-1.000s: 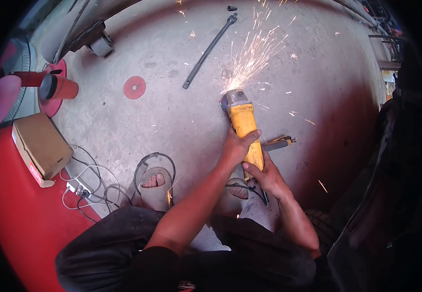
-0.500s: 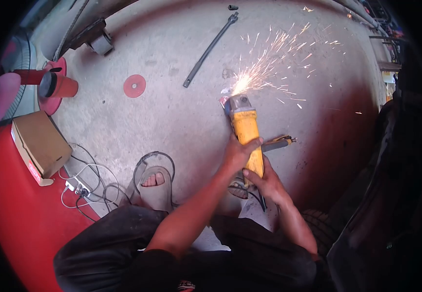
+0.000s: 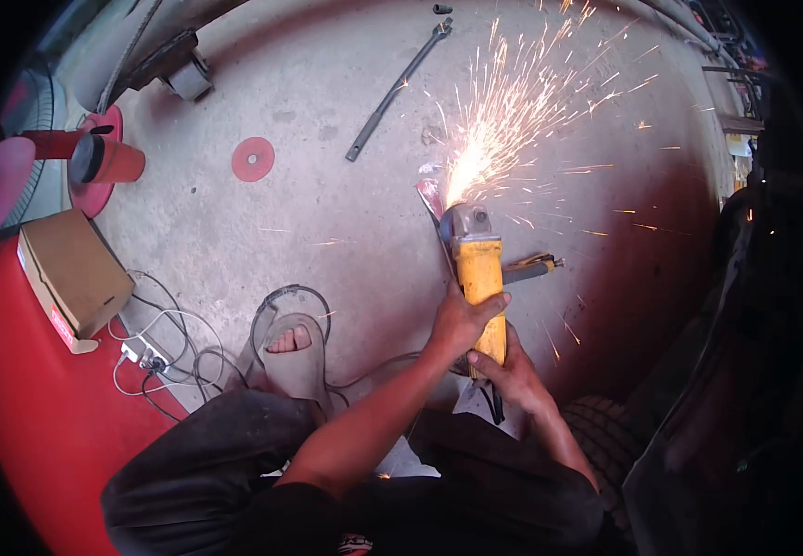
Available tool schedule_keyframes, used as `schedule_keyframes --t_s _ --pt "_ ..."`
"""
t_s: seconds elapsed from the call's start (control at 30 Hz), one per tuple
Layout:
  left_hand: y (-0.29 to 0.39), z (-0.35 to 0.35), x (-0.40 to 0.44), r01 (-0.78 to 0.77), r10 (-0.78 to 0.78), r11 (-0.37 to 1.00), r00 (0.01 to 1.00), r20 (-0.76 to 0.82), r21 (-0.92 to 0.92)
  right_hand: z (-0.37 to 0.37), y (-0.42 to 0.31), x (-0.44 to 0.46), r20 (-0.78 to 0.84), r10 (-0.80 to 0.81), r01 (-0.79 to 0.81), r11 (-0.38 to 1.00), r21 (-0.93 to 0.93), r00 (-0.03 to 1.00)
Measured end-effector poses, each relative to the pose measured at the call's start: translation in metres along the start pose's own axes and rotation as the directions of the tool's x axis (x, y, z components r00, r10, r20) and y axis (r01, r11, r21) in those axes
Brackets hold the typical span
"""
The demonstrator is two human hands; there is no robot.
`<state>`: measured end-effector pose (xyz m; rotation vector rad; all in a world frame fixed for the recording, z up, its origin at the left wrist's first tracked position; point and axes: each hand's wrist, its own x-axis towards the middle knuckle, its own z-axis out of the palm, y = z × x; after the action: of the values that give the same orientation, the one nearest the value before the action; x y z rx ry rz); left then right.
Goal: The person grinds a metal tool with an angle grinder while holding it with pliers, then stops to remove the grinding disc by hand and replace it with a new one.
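A yellow angle grinder [image 3: 481,278] is held in both my hands over the concrete floor. My left hand [image 3: 464,320] wraps round the middle of its body, and my right hand [image 3: 511,369] grips the rear end. A thick fan of sparks flies up and to the right from its disc [image 3: 448,225]. Beside the disc lies a narrow workpiece with a reddish end [image 3: 430,195]; most of it is hidden by the grinder and my left hand. Just right of the grinder, a dark-handled tool [image 3: 529,270] rests on the floor.
A long metal bar [image 3: 399,90] and a flat red disc [image 3: 253,159] lie on the floor. At left are a cardboard box [image 3: 77,278], a power strip [image 3: 146,355] with tangled cables and a red-and-black container [image 3: 109,160]. A tyre [image 3: 596,431] stands by my right arm.
The grinder and both hands have moved down, towards me, and slightly right. The spark spray has grown larger and denser, and more of the workpiece's reddish end shows.
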<state>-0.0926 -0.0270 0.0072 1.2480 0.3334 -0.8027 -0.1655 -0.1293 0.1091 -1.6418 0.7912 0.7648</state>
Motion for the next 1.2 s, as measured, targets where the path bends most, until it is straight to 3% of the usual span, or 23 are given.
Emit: schedule_keyframes --t_s 0.23,0.3,0.37,0.43,0.5,0.53,0.7,0.8,0.97,1.2 --pt "0.038 -0.004 0.041 -0.038 0.038 0.999 0.998 -0.059 0.014 -0.006 -0.031 0.037 -0.034 -0.059 0.061 0.997 0.052 0.998" --pt "0.057 -0.010 0.039 0.023 -0.023 1.000 0.997 -0.068 -0.008 -0.008 -0.042 0.043 -0.009 -0.016 0.017 1.000 0.019 1.000" --pt "0.066 -0.015 0.039 0.058 -0.058 0.998 0.991 -0.123 0.000 -0.006 -0.042 0.051 0.003 -0.113 0.113 0.993 0.019 0.994" --pt "0.045 -0.018 0.043 -0.006 0.000 0.998 0.996 -0.092 -0.066 -0.006 -0.046 0.043 0.029 -0.076 0.076 0.997 -0.009 0.997" --pt "0.039 -0.019 0.028 0.067 -0.059 0.994 0.995 -0.085 0.089 -0.001 -0.027 0.031 -0.002 -0.066 0.066 0.998 0.019 0.998" --pt "0.039 -0.016 0.014 0.049 -0.046 0.998 0.997 -0.061 0.047 0.003 -0.033 0.018 0.018 -0.036 0.033 0.992 0.125 0.999" --pt "0.012 -0.014 -0.015 0.080 -0.077 0.992 0.996 -0.033 0.095 0.003 -0.005 -0.001 0.072 0.064 -0.063 0.998 -0.022 0.995" --pt "0.031 -0.016 -0.002 0.097 -0.088 0.993 0.990 -0.113 0.069 0.005 -0.015 0.014 0.031 0.019 -0.016 0.994 -0.111 0.999" --pt "0.056 -0.024 0.027 0.071 -0.064 0.996 0.993 -0.102 0.060 0.004 -0.037 0.044 0.048 -0.081 0.077 0.995 0.068 0.996" --pt "0.020 -0.014 -0.007 0.060 -0.056 0.989 0.998 -0.034 0.132 0.001 -0.005 0.010 0.084 -0.057 0.054 0.998 0.040 0.995"
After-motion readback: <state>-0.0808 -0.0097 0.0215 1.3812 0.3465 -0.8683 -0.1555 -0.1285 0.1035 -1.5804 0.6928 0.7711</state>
